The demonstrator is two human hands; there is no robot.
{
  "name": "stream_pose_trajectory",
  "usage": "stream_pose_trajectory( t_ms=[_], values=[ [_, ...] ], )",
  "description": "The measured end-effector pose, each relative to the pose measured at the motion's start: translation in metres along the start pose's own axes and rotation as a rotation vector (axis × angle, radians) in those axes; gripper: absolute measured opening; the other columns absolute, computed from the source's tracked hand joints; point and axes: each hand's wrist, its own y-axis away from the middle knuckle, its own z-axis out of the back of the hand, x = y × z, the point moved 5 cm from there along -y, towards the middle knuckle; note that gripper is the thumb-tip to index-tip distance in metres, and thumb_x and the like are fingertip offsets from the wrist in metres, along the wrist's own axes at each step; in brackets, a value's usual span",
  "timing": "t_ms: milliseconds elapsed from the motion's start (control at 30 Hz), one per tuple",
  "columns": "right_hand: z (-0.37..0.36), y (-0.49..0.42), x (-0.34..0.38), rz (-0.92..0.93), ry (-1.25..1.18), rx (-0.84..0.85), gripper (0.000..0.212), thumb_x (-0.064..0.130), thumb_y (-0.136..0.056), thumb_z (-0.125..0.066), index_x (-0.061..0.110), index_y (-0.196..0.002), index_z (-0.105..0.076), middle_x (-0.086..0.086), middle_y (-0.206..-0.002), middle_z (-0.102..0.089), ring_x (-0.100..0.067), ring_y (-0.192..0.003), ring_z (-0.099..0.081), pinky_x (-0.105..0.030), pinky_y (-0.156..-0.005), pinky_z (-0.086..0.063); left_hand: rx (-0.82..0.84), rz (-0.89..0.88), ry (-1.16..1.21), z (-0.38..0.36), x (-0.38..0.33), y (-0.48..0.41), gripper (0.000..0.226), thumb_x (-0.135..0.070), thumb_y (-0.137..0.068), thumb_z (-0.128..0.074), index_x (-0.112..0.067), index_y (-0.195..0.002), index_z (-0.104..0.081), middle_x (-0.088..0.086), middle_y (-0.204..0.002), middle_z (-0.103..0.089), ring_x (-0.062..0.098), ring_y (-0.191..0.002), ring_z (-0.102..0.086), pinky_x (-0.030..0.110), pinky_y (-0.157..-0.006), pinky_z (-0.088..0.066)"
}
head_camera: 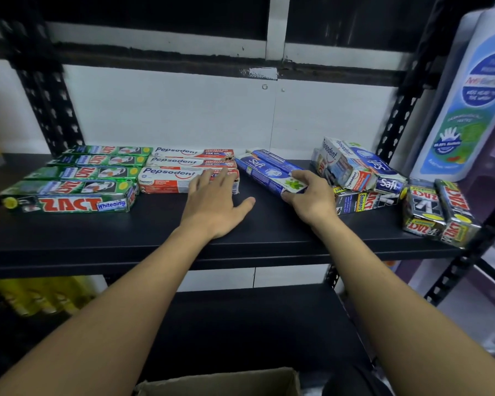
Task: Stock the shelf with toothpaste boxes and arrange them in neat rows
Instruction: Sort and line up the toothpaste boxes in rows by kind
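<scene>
Carton [220, 381], open-topped, sits lowest in view, below & in front of the Pepsodent row [177, 167]; contents not visible. All else lies on the black shelf [97, 238].

Left of the Pepsodent row: green Zact boxes [77, 181], four deep, lying flat, long sides touching, tidy. The Pepsodent row itself is three boxes lying flat, long sides touching, ends butted vs the Zact ends.

L hand [215, 207] lies on the right end of the front Pepsodent box. Its fingers [212, 178] are straight & slightly spread, pressing flat, thumb out over bare shelf. It holds nothing.

Just right of the Pepsodent row: two Saft boxes [277, 162] side by side but skewed, far ends near the row, near ends swung out rightward. R hand [312, 195] grips the near end of the front Saft box [262, 174], fingers curled round its end flap; thumb not clear.

Further right: a loose pile [355, 170] of mixed Pepsodent, Saft & Zact Smokers boxes, tilted, stacked anyhow. Beyond it, black Zact boxes [437, 212] sit crooked at the shelf's edge. A big bottle [469, 110] is furthest right, blurred.

Handling, my guess: thin card w/ a tube inside, so light, stiff lengthwise, crushable at the flaps; some ends look dented. Glossy, so they should slide easily on the shelf. Better to push on the long sides or hold mid-body than squeeze an end. Next is prob. swinging the Saft boxes parallel to the Pepsodent row, L hand bracing it.
</scene>
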Motion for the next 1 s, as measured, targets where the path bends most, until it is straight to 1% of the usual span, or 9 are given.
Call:
stream_pose_trajectory(
  t_ms=[67,167,233,433,533,633,733,867,1000],
  values=[
    [0.001,0.003,0.000,0.050,0.047,0.033,0.054,0.025,-0.080,-0.078,0.023,-0.131,-0.060,0.000,-0.131,-0.061,-0.017,-0.120,-0.055,-0.026,-0.104,-0.040,-0.007,-0.002,0.009,0.001,0.000,0.000,0.074,-0.069,-0.092,-0.035,-0.027,-0.153,-0.029,-0.003,-0.163,-0.021,0.024,-0.151,-0.011,0.044,-0.121,-0.006],
    [-0.001,0.007,0.003,0.142,0.173,0.095,0.058,0.027,-0.080,-0.079,0.024,-0.134,-0.059,0.000,-0.142,-0.054,-0.018,-0.133,-0.046,-0.025,-0.110,-0.030,-0.007,0.002,0.008,0.000,0.001,0.000,0.074,-0.069,-0.092,-0.036,-0.027,-0.153,-0.029,-0.004,-0.163,-0.021,0.024,-0.151,-0.011,0.043,-0.122,-0.006],
    [-0.004,0.006,0.004,0.161,0.248,0.091,0.056,0.029,-0.082,-0.077,0.023,-0.135,-0.059,-0.001,-0.147,-0.049,-0.020,-0.138,-0.041,-0.028,-0.115,-0.025,-0.007,0.000,0.007,0.000,0.001,0.001,0.074,-0.069,-0.092,-0.036,-0.027,-0.153,-0.030,-0.003,-0.163,-0.021,0.024,-0.150,-0.011,0.043,-0.122,-0.006],
    [-0.008,0.005,0.009,0.180,0.436,0.043,0.050,0.033,-0.091,-0.066,0.019,-0.137,-0.056,-0.003,-0.149,-0.046,-0.026,-0.137,-0.041,-0.032,-0.110,-0.032,-0.004,0.001,0.008,0.000,0.001,0.000,0.074,-0.069,-0.092,-0.037,-0.027,-0.153,-0.029,-0.004,-0.163,-0.021,0.023,-0.150,-0.011,0.043,-0.122,-0.006],
    [-0.008,0.006,0.009,0.137,0.475,0.010,0.049,0.036,-0.092,-0.065,0.018,-0.137,-0.056,-0.005,-0.144,-0.052,-0.030,-0.130,-0.048,-0.034,-0.104,-0.038,-0.006,-0.001,0.011,0.000,0.001,0.000,0.074,-0.069,-0.091,-0.037,-0.028,-0.153,-0.029,-0.005,-0.163,-0.020,0.024,-0.151,-0.010,0.043,-0.122,-0.007],
    [-0.006,0.007,0.008,0.119,0.507,-0.044,0.039,0.036,-0.090,-0.065,0.016,-0.124,-0.064,-0.013,-0.122,-0.066,-0.034,-0.112,-0.058,-0.035,-0.091,-0.046,-0.006,-0.002,0.012,-0.001,0.002,0.000,0.075,-0.070,-0.091,-0.037,-0.028,-0.153,-0.029,-0.005,-0.164,-0.019,0.024,-0.151,-0.010,0.044,-0.122,-0.007],
    [-0.005,0.008,0.009,0.108,0.573,-0.083,0.032,0.035,-0.092,-0.062,0.011,-0.112,-0.066,-0.018,-0.105,-0.067,-0.037,-0.101,-0.061,-0.035,-0.082,-0.049,-0.007,0.000,0.004,-0.001,0.002,-0.001,0.076,-0.071,-0.091,-0.037,-0.028,-0.153,-0.029,-0.005,-0.164,-0.019,0.024,-0.151,-0.010,0.045,-0.122,-0.007],
    [-0.007,0.007,0.015,0.100,0.679,-0.106,0.034,0.036,-0.094,-0.058,0.007,-0.111,-0.064,-0.018,-0.108,-0.066,-0.035,-0.101,-0.061,-0.035,-0.081,-0.048,-0.006,-0.001,-0.006,-0.003,0.002,-0.001,0.077,-0.071,-0.090,-0.036,-0.027,-0.153,-0.029,-0.004,-0.164,-0.019,0.024,-0.151,-0.010,0.045,-0.122,-0.007],
    [-0.004,0.012,0.017,0.170,0.569,-0.091,0.035,0.038,-0.092,-0.062,0.009,-0.113,-0.061,-0.013,-0.114,-0.065,-0.034,-0.106,-0.059,-0.035,-0.083,-0.048,0.005,0.008,-0.011,-0.001,0.001,-0.001,0.080,-0.072,-0.090,-0.037,-0.025,-0.154,-0.027,-0.005,-0.164,-0.018,0.024,-0.151,-0.009,0.045,-0.123,-0.007]
  ],
)
